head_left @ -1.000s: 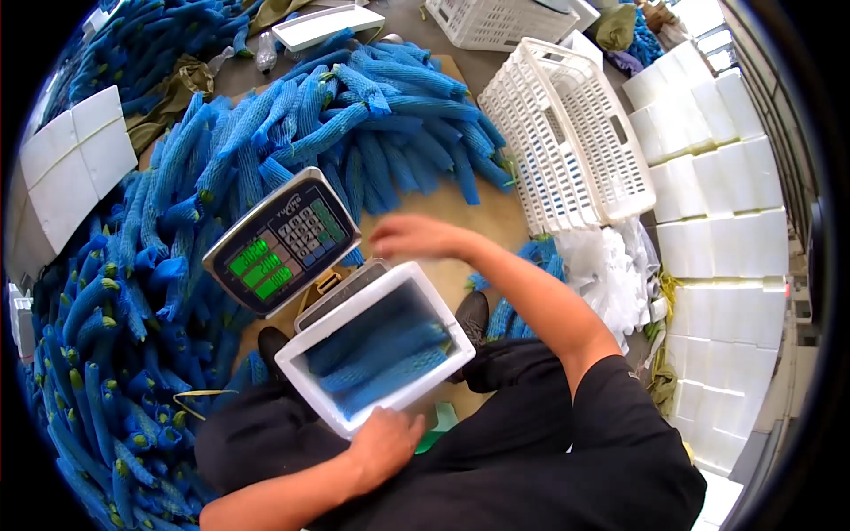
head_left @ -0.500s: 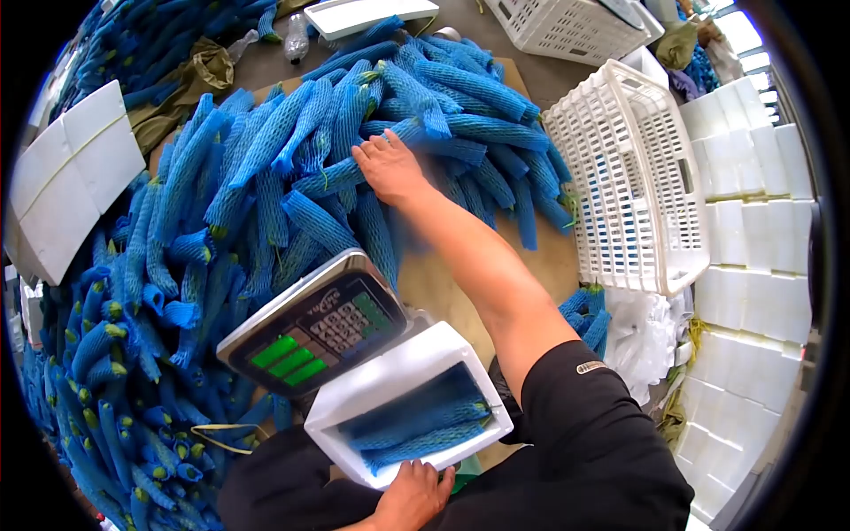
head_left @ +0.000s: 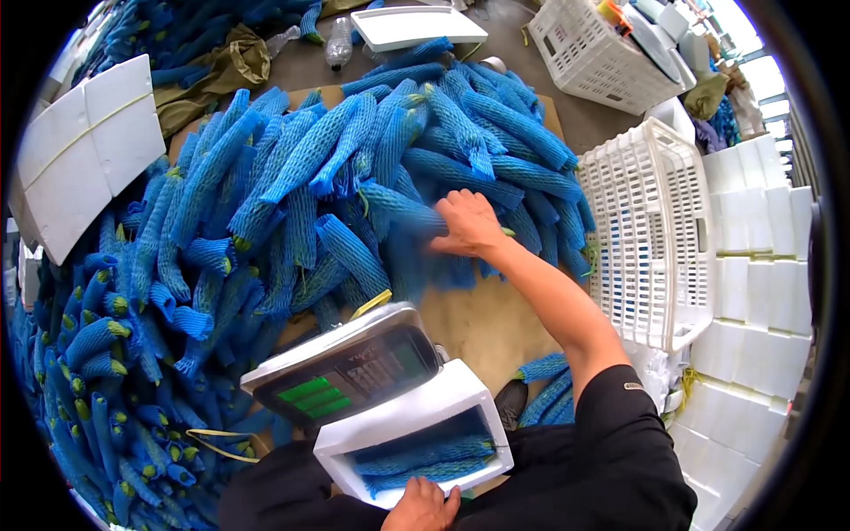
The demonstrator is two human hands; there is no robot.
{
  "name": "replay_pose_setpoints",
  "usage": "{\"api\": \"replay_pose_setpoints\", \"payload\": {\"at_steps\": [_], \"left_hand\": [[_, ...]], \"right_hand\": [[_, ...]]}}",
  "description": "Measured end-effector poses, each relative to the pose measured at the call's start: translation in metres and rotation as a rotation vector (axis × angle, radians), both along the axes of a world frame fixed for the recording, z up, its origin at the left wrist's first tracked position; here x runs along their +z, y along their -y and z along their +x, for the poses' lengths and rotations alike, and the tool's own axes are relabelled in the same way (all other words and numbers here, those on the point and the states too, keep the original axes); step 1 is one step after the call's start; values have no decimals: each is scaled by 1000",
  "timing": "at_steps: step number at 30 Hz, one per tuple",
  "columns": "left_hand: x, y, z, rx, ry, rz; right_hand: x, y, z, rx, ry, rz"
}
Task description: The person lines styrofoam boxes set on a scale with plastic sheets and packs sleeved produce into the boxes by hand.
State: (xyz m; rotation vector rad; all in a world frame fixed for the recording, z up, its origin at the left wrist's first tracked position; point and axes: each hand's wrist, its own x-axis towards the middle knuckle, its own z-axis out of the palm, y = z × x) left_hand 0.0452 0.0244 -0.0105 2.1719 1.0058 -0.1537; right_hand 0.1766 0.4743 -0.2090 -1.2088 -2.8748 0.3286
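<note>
My right hand is closed around a long vegetable in a blue foam net sleeve, slightly blurred; a green tip shows past the hand. It is over the near right part of a heap of similar sleeved vegetables. My left hand grips the near rim of a white foam box, fingers curled over the edge. Inside the box lie a few sleeved vegetables. Directly beyond the box stands a scale with a lit green display, tilted toward me.
A white plastic crate stands right of the heap, and another crate is farther back. White foam boxes are stacked at the far right. A foam lid and a clear bottle lie behind the heap. Foam panels lean at left.
My right hand has moved right and toward me, drawing a sleeved vegetable off the heap. My left hand stays on the box rim. The view has shifted slightly.
</note>
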Motion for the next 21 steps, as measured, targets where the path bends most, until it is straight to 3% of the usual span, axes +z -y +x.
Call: {"api": "replay_pose_setpoints", "payload": {"at_steps": [6,10,13,16,19,21], "left_hand": [[-9,10,9,17,10,-8],[-11,-3,6,54,-2,-27],[-9,-11,4,57,-9,51],[-2,-14,10,17,-8,-19],[-13,-4,13,-46,-32,39],[-10,-13,15,-113,-79,-91]], "right_hand": [[36,-26,3,-80,-61,23],[77,-65,20,-6,162,58],[103,-79,38,-185,188,2],[92,-119,33,-426,103,-274],[53,-147,-10,-540,120,-236],[4,-146,-33,-672,83,-224]]}}
